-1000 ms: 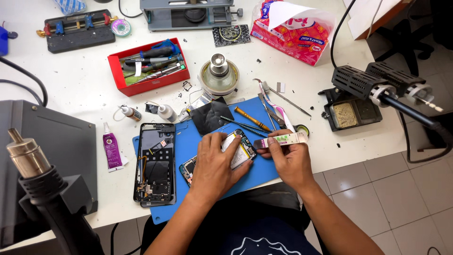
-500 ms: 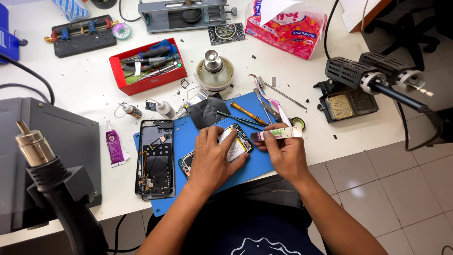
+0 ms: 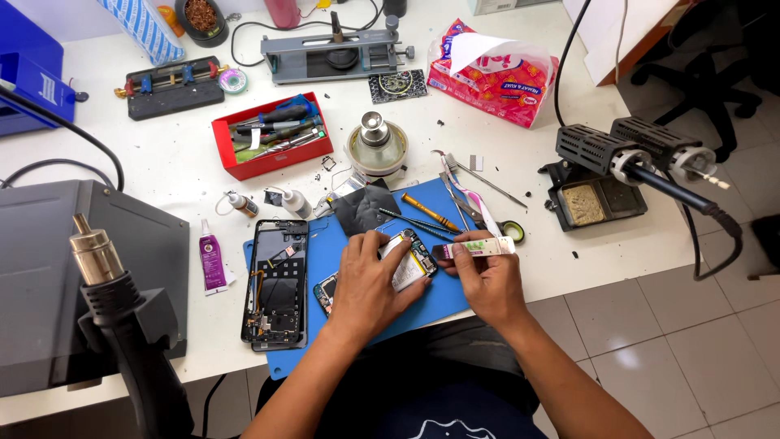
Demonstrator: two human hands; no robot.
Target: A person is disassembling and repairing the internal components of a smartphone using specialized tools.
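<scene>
The left hand (image 3: 370, 284) is lying flat, fingers spread, pressing down on a phone circuit board (image 3: 410, 258) that is resting on the blue mat (image 3: 455, 297) at the near edge of the white worktop (image 3: 162, 175). The right hand (image 3: 486, 280) is closed around a small pale-green tube (image 3: 479, 246), pinching it between thumb and fingers, with the tube's dark tip pointing toward the board and sitting just beside it.

On the mat, to the left of the board, an opened phone frame (image 3: 276, 283) is lying face down with its insides exposed. Behind the board, still on the mat, a dark cloth (image 3: 366, 210), an orange-handled screwdriver (image 3: 431, 213) and tweezers (image 3: 455, 195) are lying near one another.

Beyond the mat, a red tray (image 3: 230, 158) is holding a crowded pile of screwdrivers and other hand tools (image 3: 272, 130). Right of the mat, a black holder (image 3: 634, 199) is carrying a brownish cleaning sponge (image 3: 585, 203) in its left compartment. At the far edge of the worktop, a small dark bowl (image 3: 203, 16) is holding reddish-brown wire wool, and a pink tissue pack (image 3: 496, 73) is showing a white tissue sticking out of its top. A purple glue tube (image 3: 211, 262) is lying left of the mat.
</scene>
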